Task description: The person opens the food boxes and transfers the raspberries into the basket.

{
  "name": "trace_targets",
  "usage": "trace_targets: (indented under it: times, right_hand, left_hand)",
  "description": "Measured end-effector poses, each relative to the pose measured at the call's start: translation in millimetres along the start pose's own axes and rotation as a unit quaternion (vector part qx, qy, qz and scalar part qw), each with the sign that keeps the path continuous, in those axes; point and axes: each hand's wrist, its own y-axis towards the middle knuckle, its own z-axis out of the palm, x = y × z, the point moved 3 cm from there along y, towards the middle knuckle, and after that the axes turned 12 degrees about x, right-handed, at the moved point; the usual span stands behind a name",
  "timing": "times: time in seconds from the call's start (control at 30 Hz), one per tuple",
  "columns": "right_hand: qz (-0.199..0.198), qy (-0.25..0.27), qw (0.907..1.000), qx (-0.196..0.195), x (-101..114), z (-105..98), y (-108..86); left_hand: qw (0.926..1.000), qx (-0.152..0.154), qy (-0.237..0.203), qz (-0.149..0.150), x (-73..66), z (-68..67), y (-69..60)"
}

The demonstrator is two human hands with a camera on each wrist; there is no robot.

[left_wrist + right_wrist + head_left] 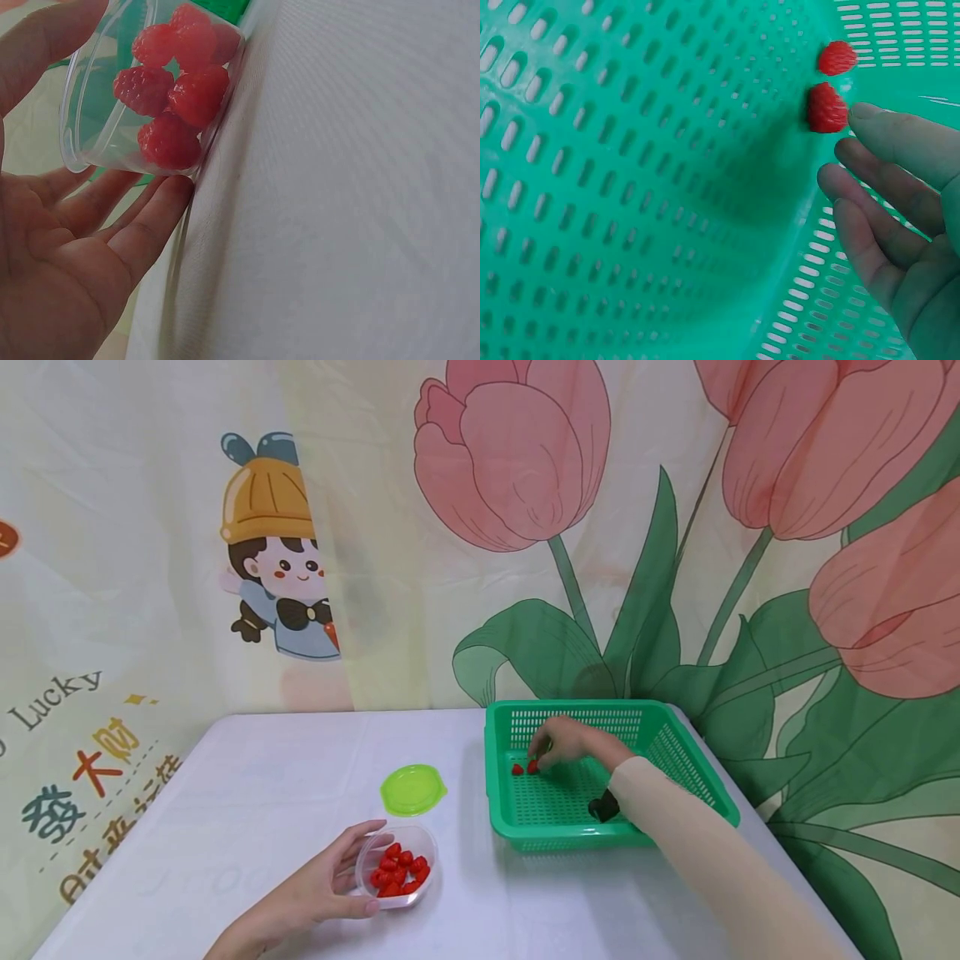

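Observation:
A clear plastic container (405, 902) with several red raspberries (169, 141) stands on the table. My left hand (318, 881) holds it from the left, thumb at the front and fingers behind; in the left wrist view the fingers of this hand (82, 247) lie against its side. Two raspberries (837, 58) lie close together in a green basket (498, 822). Inside the basket, my right hand (562, 742) has its fingertips beside the nearer raspberry (826, 109). The right wrist view shows this hand (907, 195) with thumb and fingers apart and nothing between them.
A light green lid (412, 790) lies flat on the white table (300, 777), behind the container and left of the basket. The basket's raised walls surround my right hand. A printed cloth (390, 527) hangs behind the table.

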Motion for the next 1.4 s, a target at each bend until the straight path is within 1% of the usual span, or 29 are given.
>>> trace_targets:
  times: [0.07,0.17,0.37,0.5,0.63,0.7,0.8,0.9,1.03,1.23,1.3,1.4]
  right_hand:
    - [-0.003,-0.005,1.0,-0.001,5.0,-4.8,-5.1]
    - [-0.02,-0.012,0.9997,-0.008,15.2,-13.9,-14.2]
    - [-0.066,-0.008,0.997,-0.039,44.3,-26.8,-33.6]
    - [-0.118,-0.004,0.9911,-0.061,70.4,-26.6,-44.2]
    - [-0.168,-0.002,0.9837,-0.064,100.1,-19.7,-50.5]
    - [-0.181,-0.006,0.9815,-0.064,113.2,-14.4,-50.6]
    - [-0.186,-0.015,0.9803,-0.065,129.6,-4.6,-47.4]
    - [-0.188,-0.008,0.9805,-0.058,145.0,6.4,-43.9]
    - [-0.198,-0.008,0.979,-0.049,163.6,19.2,-39.3]
    - [-0.204,-0.025,0.9779,-0.039,177.5,37.7,-24.1]
    - [-0.208,-0.022,0.9772,-0.035,180.9,43.8,-19.5]
    - [-0.216,-0.017,0.9757,-0.03,188.2,51.2,-15.5]
  left_hand:
    - [1.0,0.0,-0.001,0.0,0.0,0.1,0.0]
    - [1.0,0.0,-0.002,0.001,0.4,-0.1,0.3]
    - [1.0,-0.001,0.0,0.004,0.8,-1.0,0.0]
    - [1.0,-0.002,0.001,0.004,0.2,-1.5,-0.1]
    - [1.0,-0.002,-0.004,0.003,-0.5,-1.8,0.3]
    - [1.0,-0.001,-0.007,0.003,-0.5,-1.8,0.7]
    - [1.0,0.0,-0.007,0.0,0.4,-1.5,1.0]
    - [1.0,0.001,-0.008,-0.004,1.4,-1.0,0.7]
    - [1.0,0.0,-0.008,-0.004,0.8,-1.0,0.0]
    - [0.9999,-0.001,-0.011,-0.009,0.4,-1.7,-0.9]
    - [0.9999,0.001,-0.013,-0.01,0.8,-1.6,-1.0]
    - [0.9999,0.005,-0.015,-0.002,1.2,-1.2,-0.8]
